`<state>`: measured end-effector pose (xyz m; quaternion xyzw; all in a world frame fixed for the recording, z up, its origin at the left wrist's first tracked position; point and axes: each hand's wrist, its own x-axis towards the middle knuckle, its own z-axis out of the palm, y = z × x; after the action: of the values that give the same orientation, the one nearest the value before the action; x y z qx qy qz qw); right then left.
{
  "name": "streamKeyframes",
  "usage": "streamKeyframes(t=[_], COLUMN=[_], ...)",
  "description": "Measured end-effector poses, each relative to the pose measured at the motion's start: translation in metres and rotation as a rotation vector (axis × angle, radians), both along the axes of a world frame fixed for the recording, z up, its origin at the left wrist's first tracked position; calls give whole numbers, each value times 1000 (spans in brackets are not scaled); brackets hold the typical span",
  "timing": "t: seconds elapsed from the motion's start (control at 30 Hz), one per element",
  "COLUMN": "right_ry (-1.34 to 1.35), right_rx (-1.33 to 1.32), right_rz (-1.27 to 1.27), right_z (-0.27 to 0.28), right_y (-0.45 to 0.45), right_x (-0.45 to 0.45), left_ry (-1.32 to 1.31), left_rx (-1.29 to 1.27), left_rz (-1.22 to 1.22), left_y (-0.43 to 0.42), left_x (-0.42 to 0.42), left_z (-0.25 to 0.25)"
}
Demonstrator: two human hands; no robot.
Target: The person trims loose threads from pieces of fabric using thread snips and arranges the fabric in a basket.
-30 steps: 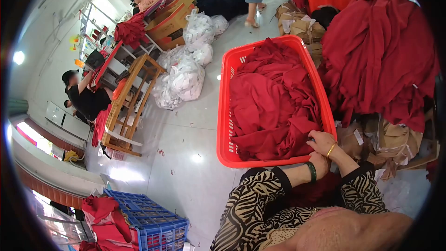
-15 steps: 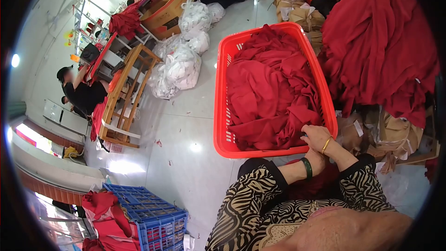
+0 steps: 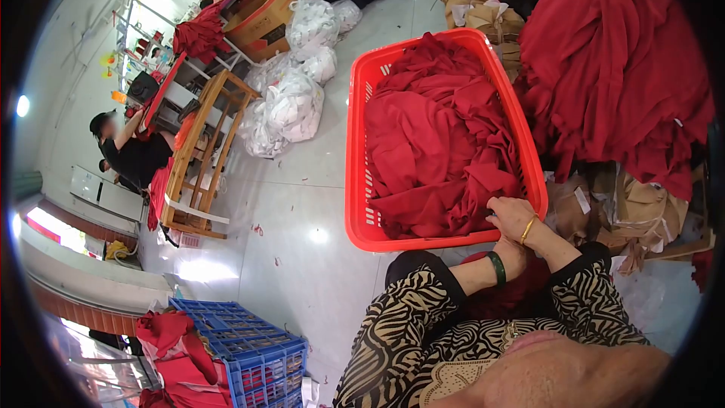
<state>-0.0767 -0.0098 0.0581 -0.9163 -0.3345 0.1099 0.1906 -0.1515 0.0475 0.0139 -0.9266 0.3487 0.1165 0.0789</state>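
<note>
A red plastic basket [image 3: 353, 143] holds a loose heap of dark red fabric [image 3: 430, 136]. At its near right corner is my right hand [image 3: 513, 219], with a gold bangle at the wrist. Its fingers are bent and closed beside the fabric; what they hold, if anything, is too small to make out. My left hand [image 3: 513, 258], wearing a dark green bangle, lies just below and partly behind the right one, near the basket's front rim. Its fingers are hidden. More dark red cloth [image 3: 507, 292] lies under my forearms, over my lap.
A big pile of red fabric [image 3: 615, 68] rises on the right above tan bundles [image 3: 646, 211]. To the left stand a blue crate [image 3: 264, 366], a wooden rack [image 3: 189, 159] and white plastic bags [image 3: 291, 106]. A person in black [image 3: 140, 155] sits at a work table.
The view has shifted slightly, so the basket sits a little higher and further left. Both hands keep nearly the same pose at the basket's near right corner.
</note>
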Motion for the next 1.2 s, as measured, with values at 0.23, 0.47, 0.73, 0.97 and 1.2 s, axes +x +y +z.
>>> streamKeyframes(t=[0.23, 0.47, 0.73, 0.97, 1.2], right_ry=[22, 30, 18, -3, 8], right_rx=[-28, -23, -20, -11, -20], right_rz=[13, 15, 22, 24, 22], right_z=[4, 5, 0, 0, 2], right_y=[1, 2, 2, 1, 2], right_x=[0, 0, 0, 0, 0], left_ry=[73, -45, 10, -94, -64], left_rx=[-80, -230, -231, -314, -281], left_rz=[-38, -30, -36, 5, -16], left_y=[6, 10, 10, 9, 9], left_x=[-1, -5, -5, -6, -5], left_z=[35, 28, 25, 21, 15])
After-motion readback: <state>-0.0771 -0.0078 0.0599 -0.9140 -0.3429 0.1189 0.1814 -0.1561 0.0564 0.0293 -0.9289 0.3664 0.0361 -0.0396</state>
